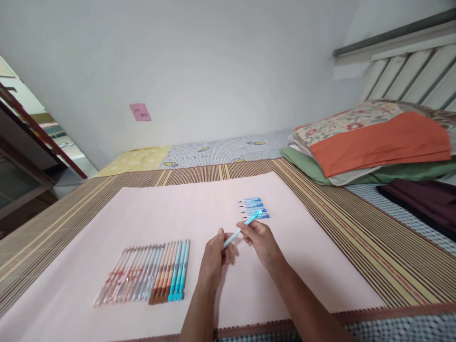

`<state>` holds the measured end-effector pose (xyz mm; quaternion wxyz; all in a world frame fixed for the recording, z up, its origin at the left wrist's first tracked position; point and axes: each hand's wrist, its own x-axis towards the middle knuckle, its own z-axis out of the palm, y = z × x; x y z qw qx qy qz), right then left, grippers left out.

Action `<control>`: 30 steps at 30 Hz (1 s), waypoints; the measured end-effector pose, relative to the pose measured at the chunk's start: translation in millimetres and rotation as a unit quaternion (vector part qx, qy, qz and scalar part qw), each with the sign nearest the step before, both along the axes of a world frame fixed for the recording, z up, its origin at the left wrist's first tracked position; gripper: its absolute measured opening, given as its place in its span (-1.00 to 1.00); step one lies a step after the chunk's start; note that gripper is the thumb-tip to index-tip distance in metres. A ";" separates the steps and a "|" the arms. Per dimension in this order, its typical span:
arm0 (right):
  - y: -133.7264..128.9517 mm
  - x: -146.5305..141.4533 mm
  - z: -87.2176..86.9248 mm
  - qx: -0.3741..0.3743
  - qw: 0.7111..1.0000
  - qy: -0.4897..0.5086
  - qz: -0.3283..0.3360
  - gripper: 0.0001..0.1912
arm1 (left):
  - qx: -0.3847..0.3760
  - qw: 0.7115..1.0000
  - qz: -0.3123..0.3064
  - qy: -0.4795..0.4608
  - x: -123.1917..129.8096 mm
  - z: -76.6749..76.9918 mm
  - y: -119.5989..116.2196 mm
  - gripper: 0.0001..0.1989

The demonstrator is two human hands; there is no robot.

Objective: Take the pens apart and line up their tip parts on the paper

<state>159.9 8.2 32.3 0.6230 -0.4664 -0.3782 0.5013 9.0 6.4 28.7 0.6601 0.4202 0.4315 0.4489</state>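
One whitish wall [221, 71], beyond both hands. Spread out beneath them, a striped mat [335, 237], with a pale pink sheet [171, 209] on top. To the right of the right hand [261, 240] and farther off, a white slatted panel [423, 71] and, in front of it, a folded orange-and-floral cloth [384, 142]. Left of the left hand [215, 251], on the sheet, a long row of pens [142, 273] side by side: pale and blurred, then brown, then turquoise nearest the hand. Well beyond the left hand, a pink note [140, 112] on the wall. Just beyond the right hand, four blue pens [253, 205], dark tips to the left. Between the hands, above the sheet, a turquoise pen [233, 236], slanting from the left hand up and away to the right, bright end past the right fingertips. Pinched narrowly near its pale end by the left hand; pinched just as narrowly farther along by the right.
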 end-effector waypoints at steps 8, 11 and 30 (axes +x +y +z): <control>1.3 2.3 -3.7 -0.015 0.999 0.044 0.009 -0.55 | 0.007 0.998 -0.029 -0.058 -1.4 2.1 1.0 -0.58; 2.2 4.6 -5.1 -0.014 0.994 0.105 0.023 -0.54 | -0.008 0.996 -0.031 -0.083 -1.5 0.9 1.1 -0.58; -11.5 -36.6 -1.0 -0.186 0.917 0.294 0.194 -0.57 | 0.036 0.979 0.001 -0.202 -20.1 8.6 5.9 -0.74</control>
